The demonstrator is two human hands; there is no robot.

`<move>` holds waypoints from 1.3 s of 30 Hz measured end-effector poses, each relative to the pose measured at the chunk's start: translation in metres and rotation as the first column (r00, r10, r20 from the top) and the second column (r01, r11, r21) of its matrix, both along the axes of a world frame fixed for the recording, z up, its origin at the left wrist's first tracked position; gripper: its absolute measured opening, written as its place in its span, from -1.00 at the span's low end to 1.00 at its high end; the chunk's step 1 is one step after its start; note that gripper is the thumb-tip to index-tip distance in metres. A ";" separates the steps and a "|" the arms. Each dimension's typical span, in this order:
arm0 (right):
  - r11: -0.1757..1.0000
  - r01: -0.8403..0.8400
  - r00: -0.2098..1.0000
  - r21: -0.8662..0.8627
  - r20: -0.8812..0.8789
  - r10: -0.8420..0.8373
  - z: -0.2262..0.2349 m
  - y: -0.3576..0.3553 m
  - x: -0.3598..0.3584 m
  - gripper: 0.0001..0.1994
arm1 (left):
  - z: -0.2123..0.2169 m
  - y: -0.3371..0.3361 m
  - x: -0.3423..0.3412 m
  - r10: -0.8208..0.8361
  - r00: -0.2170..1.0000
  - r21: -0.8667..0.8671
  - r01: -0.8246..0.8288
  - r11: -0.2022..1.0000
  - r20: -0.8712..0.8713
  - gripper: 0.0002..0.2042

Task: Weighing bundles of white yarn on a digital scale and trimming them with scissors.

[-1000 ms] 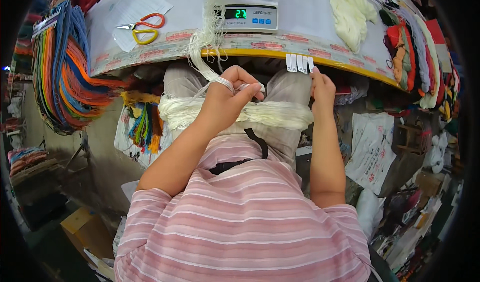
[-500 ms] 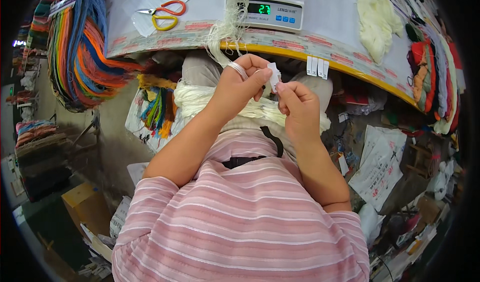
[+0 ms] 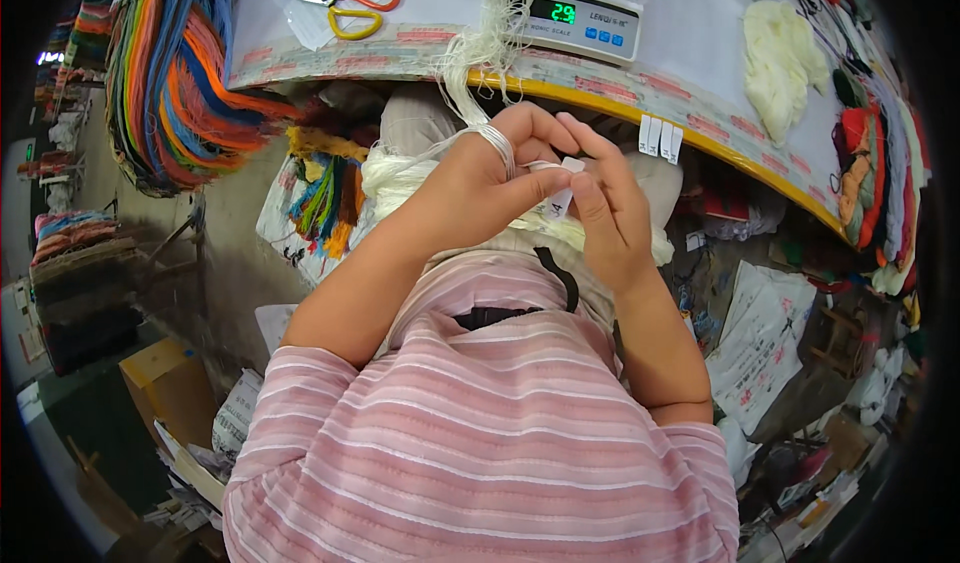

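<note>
Strands of white yarn (image 3: 460,73) come down over the table edge and loop round the back of my left hand (image 3: 480,188). Its thumb and fingers are closed on the yarn, close by a small white paper tag (image 3: 560,201). My right hand (image 3: 612,208) meets it from the other side, thumb and fingers closing on the tag, with the index finger raised. Between the fingertips, the exact grip on tag and yarn is partly hidden. Below my hands, a cream yarn hank (image 3: 395,178) lies across my lap.
A digital scale (image 3: 580,18) stands on the table, with scissors (image 3: 355,8) to its left. Several white tags (image 3: 660,140) hang from the yellow table edge (image 3: 570,95). A cream yarn bundle (image 3: 780,68) lies at right; coloured yarn hanks (image 3: 185,83) hang at left.
The tag, earlier held up between both hands' fingertips, is now lower, by the yarn. My right hand has turned, its index finger raised. The whole view has shifted slightly.
</note>
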State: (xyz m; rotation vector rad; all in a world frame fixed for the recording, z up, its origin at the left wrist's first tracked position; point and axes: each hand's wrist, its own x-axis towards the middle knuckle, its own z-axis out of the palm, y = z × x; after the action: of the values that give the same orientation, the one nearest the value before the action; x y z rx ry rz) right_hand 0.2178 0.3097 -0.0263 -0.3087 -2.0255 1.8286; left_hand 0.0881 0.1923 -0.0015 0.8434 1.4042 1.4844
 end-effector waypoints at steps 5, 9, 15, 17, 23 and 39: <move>0.981 0.140 0.979 0.137 -0.165 -0.117 -0.009 -0.005 0.005 -0.85 | 0.003 -0.007 0.005 -0.015 0.965 -0.026 0.009 1.000 -0.260 -0.74; 0.894 0.222 0.970 0.388 -0.181 -0.162 0.004 -0.004 0.003 -0.86 | 0.007 -0.009 0.008 0.046 0.932 0.032 -0.037 0.999 -0.359 -0.77; 0.817 0.108 0.980 0.567 -0.199 0.009 0.019 0.011 0.004 -0.83 | 0.014 -0.013 0.004 -0.028 0.920 -0.009 0.026 1.000 -0.391 -0.78; 0.793 0.080 0.984 0.604 -0.174 0.034 0.019 0.015 0.005 -0.81 | 0.014 -0.012 0.006 -0.023 0.964 -0.036 0.014 0.999 -0.266 -0.77; 0.449 0.151 0.904 0.881 -0.307 0.298 0.022 0.026 0.008 -0.77 | 0.015 -0.014 0.002 0.075 0.699 -0.240 0.142 0.960 0.711 -0.79; 0.989 0.022 0.991 -0.145 0.134 -0.003 0.033 -0.006 0.015 -0.94 | 0.024 -0.022 0.007 -0.120 0.988 -0.237 0.095 0.967 -0.095 -0.88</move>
State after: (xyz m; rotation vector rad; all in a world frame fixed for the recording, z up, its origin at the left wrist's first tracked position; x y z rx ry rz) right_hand 0.2324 0.3038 0.0068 -0.4967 -1.9728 2.0019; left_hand 0.0948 0.1701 0.0227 0.8477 1.5526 1.1800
